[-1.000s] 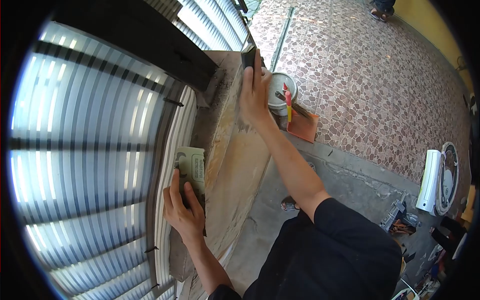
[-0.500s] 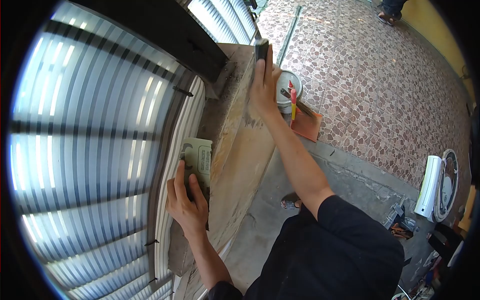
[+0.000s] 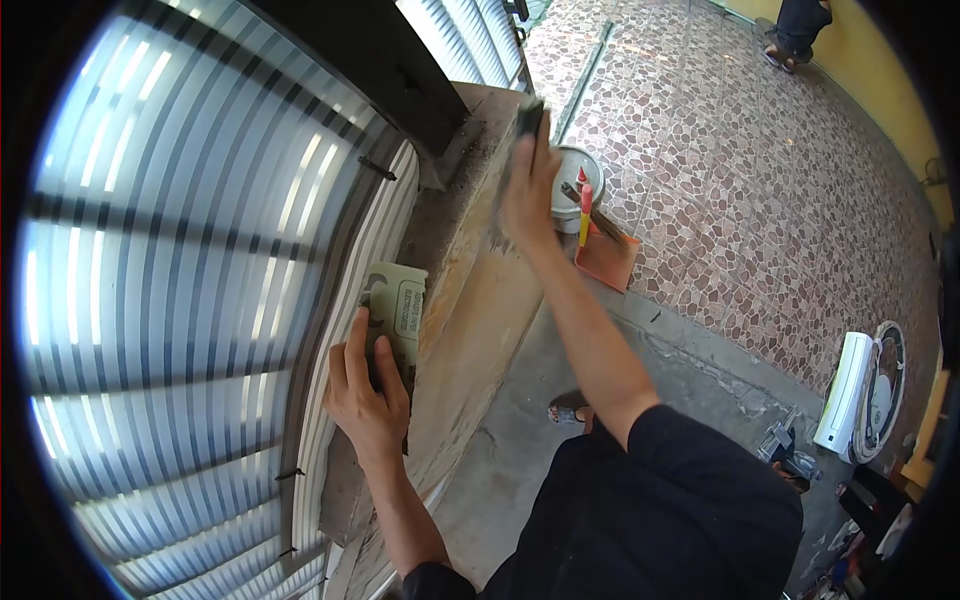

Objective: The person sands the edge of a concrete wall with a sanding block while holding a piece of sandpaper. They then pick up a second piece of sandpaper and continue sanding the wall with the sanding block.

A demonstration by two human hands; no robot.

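My left hand (image 3: 370, 400) lies with its fingers apart on a greenish sheet of abrasive paper (image 3: 400, 300) with printed text, on the ledge beside the corrugated panels. A long plank-like surface (image 3: 470, 340) with worn, patchy brown and cream colour runs alongside it. Farther up, my right hand (image 3: 528, 185) is wrapped round a dark block (image 3: 531, 117) at the edge of that surface. The hand is slightly blurred, and the block's underside is hidden.
Beyond the surface stand a round white bucket (image 3: 590, 160), a red and yellow tool (image 3: 586, 215) and an orange dustpan (image 3: 607, 262). A white unit (image 3: 843, 390) and coiled hose (image 3: 884, 395) lie right. Another person (image 3: 800, 28) is at the far top right.
The view has shifted slightly, showing more of the other person. My right hand and the block sit a little lower in view. My left hand still rests on the abrasive paper.
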